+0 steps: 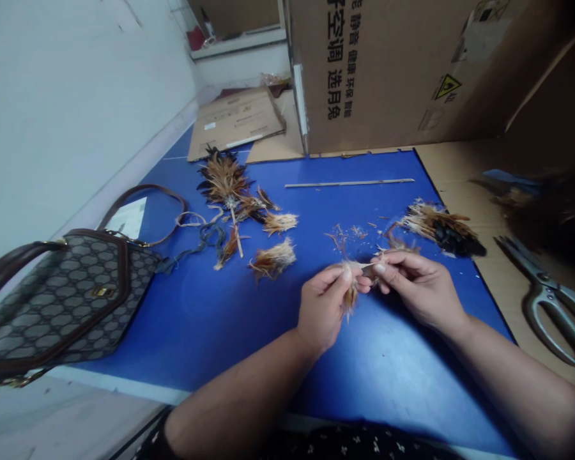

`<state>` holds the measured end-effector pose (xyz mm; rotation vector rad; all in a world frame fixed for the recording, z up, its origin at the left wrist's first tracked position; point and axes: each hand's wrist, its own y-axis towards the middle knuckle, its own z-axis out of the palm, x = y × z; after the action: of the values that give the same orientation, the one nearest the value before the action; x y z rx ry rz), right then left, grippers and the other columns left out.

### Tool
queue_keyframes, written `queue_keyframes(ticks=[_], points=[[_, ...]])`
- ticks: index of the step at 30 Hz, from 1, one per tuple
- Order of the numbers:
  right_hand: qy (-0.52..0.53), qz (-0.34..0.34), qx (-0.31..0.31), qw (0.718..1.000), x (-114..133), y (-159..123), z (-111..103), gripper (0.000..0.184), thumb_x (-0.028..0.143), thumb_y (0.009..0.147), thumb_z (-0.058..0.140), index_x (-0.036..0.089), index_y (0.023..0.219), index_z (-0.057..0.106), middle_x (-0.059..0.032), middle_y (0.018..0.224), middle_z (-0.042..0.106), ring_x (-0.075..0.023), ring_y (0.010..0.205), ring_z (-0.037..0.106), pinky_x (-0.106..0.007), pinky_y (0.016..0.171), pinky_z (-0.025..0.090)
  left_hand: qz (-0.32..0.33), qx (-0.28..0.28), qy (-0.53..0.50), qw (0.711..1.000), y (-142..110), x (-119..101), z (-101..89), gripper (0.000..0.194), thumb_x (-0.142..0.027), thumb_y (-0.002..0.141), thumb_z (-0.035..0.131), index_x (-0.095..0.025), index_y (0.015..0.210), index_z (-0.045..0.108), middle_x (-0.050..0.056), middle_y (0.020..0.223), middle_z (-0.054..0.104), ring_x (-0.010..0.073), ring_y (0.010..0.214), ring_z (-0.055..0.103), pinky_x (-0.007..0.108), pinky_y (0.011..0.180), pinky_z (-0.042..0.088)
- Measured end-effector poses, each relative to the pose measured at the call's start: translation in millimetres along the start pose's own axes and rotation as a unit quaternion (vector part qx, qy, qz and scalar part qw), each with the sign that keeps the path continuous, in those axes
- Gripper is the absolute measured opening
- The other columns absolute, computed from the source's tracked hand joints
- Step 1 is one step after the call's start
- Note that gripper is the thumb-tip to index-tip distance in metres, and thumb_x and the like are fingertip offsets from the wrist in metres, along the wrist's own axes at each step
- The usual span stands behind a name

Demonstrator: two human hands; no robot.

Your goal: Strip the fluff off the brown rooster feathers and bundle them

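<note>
Between the fingertips of my left hand (323, 303) is a small bunch of brown feathers (350, 299), tips hanging down and pale quill ends up. My right hand (419, 284) is closed in a pinch beside it, thumb against forefinger on a thin pale quill that spans the gap between both hands. Some brownish fluff (402, 244) shows just behind the right fingers. Quill scraps (357, 233) litter the blue tabletop (249, 338) beyond my hands. Two small feather bunches (274, 259) lie to the left, and a larger bunch with black tips (443, 229) lies to the right.
A feather duster-like bundle on a stick (225, 182) lies at the back left near a dark cloth strip (206, 241). A thin stick (349, 183) rests farther back. A patterned handbag (76, 287) stands left, large scissors (549, 287) lie right, and a big cardboard box (388, 83) stands behind.
</note>
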<state>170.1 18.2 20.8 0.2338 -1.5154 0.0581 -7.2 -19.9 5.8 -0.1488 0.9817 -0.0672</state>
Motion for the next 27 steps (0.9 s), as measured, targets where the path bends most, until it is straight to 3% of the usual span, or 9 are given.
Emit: queue_keyframes(ticks=[9,12,15,21,27], points=[[-0.034,-0.007,-0.01,0.999,2.3,0.2,1.8,0.019,0.04,0.092,0.082,0.022,0.098,0.079,-0.0032,0.079,0.076,-0.0115,0.058,0.061,-0.026,0.057,0.055,0.036,-0.018,0.074,0.996,1.7,4.5,-5.2,0.026,-0.04,0.095,0.076,-0.016,0.101,0.083,0.012,0.104,0.077,0.0209,0.089,0.074,0.038,0.088,0.061],[-0.067,0.001,-0.016,0.998,5.3,1.0,2.9,0.023,0.044,0.093,0.081,0.021,0.096,0.079,-0.0039,0.076,0.076,-0.0122,0.058,0.062,-0.026,0.058,0.055,0.104,-0.072,0.179,0.976,1.2,-3.7,-5.8,0.024,-0.039,0.096,0.074,-0.018,0.093,0.084,0.013,0.12,0.074,0.023,0.103,0.072,0.038,0.095,0.059],[-0.091,0.003,0.01,0.996,7.5,0.4,5.6,0.023,0.044,0.094,0.079,0.021,0.092,0.079,-0.0037,0.076,0.074,-0.0119,0.057,0.061,-0.026,0.056,0.054,0.146,-0.071,0.257,0.953,-0.7,-14.3,-4.0,0.023,-0.037,0.099,0.071,-0.02,0.092,0.084,0.012,0.125,0.074,0.0261,0.118,0.068,0.039,0.105,0.054],[-0.116,-0.035,0.063,0.991,6.4,-4.6,9.3,0.018,0.041,0.098,0.074,0.024,0.096,0.08,-0.0044,0.086,0.074,-0.0128,0.059,0.061,-0.028,0.055,0.054,0.059,-0.032,0.224,0.972,-6.3,-15.2,3.4,0.025,-0.04,0.099,0.069,-0.018,0.097,0.081,0.007,0.083,0.076,0.0178,0.076,0.067,0.033,0.082,0.056],[-0.16,-0.102,0.055,0.98,3.7,-5.5,8.0,0.007,0.028,0.099,0.074,0.027,0.099,0.081,-0.0034,0.087,0.075,-0.0148,0.066,0.065,-0.031,0.065,0.057,0.028,0.002,0.238,0.971,-5.1,-10.0,1.0,0.031,-0.041,0.099,0.067,-0.015,0.086,0.078,0.005,0.075,0.071,0.015,0.07,0.063,0.029,0.075,0.052]])
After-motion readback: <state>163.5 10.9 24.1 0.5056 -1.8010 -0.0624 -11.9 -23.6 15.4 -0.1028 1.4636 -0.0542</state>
